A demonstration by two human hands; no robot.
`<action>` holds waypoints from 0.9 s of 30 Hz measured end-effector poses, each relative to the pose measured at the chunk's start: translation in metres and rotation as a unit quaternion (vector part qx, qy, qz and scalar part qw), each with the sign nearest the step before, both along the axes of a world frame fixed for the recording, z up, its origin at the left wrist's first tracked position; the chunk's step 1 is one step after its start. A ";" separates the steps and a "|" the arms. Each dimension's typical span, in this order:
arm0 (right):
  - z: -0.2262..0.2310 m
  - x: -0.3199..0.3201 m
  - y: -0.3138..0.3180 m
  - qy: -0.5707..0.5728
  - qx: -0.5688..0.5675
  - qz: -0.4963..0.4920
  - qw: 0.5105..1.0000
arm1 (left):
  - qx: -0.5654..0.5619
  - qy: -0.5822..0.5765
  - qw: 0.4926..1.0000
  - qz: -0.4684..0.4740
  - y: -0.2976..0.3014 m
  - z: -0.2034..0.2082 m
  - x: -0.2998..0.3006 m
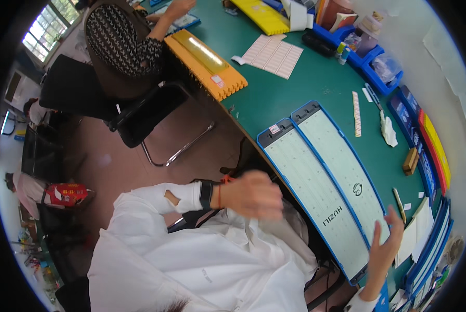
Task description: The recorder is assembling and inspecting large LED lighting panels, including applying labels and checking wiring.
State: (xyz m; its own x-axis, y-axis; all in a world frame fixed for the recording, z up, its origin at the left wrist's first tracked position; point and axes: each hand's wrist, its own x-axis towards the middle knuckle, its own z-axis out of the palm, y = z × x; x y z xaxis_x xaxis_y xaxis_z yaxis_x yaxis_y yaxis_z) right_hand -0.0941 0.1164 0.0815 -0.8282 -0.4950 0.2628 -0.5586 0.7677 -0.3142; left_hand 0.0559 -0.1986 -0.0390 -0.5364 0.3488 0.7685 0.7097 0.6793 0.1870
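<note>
Two long flat white panels with blue rims and dark grey end caps lie side by side on the green table [316, 78]. The nearer panel [316, 192] has a small white label on its far end cap; the other panel [342, 151] carries a black logo. My left hand [253, 195], with a dark band on its wrist, hovers over my lap beside the nearer panel; motion blurs its fingers. Above the near right end of the panels, my right hand [386, 244] has its thumb and fingers apart and nothing in them.
A yellow-orange case [207, 65] lies along the table edge, near a seated person [121, 47]. A sheet of labels [273, 56] lies behind the panels. Blue bins [371, 62], a blue cutter [373, 97] and a wooden block [410, 161] line the wall side. Stacked blue-edged panels [430, 249] stand right.
</note>
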 end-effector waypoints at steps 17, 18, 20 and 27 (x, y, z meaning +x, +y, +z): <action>-0.051 0.020 -0.043 -0.084 0.081 0.065 0.991 | -0.004 -0.228 0.948 -0.221 0.150 -0.107 -0.057; -0.051 0.021 -0.042 -0.093 0.090 0.065 0.990 | -0.003 -0.241 0.943 -0.229 0.138 -0.105 -0.055; -0.050 0.019 -0.042 -0.087 0.095 0.052 0.990 | 0.002 -0.259 0.936 -0.238 0.112 -0.107 -0.053; -0.050 0.020 -0.052 -0.055 0.115 0.042 0.991 | 0.036 -0.282 0.935 -0.213 0.086 -0.112 -0.046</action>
State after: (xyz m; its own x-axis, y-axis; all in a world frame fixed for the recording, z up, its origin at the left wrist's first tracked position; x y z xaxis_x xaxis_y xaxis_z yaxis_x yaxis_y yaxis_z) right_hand -0.0745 0.0648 0.0313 -0.7993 -0.5992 0.0457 -0.5951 0.7786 -0.1992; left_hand 0.0102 -0.1129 -0.1514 -0.6878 0.5805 0.4359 0.6878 0.3290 0.6471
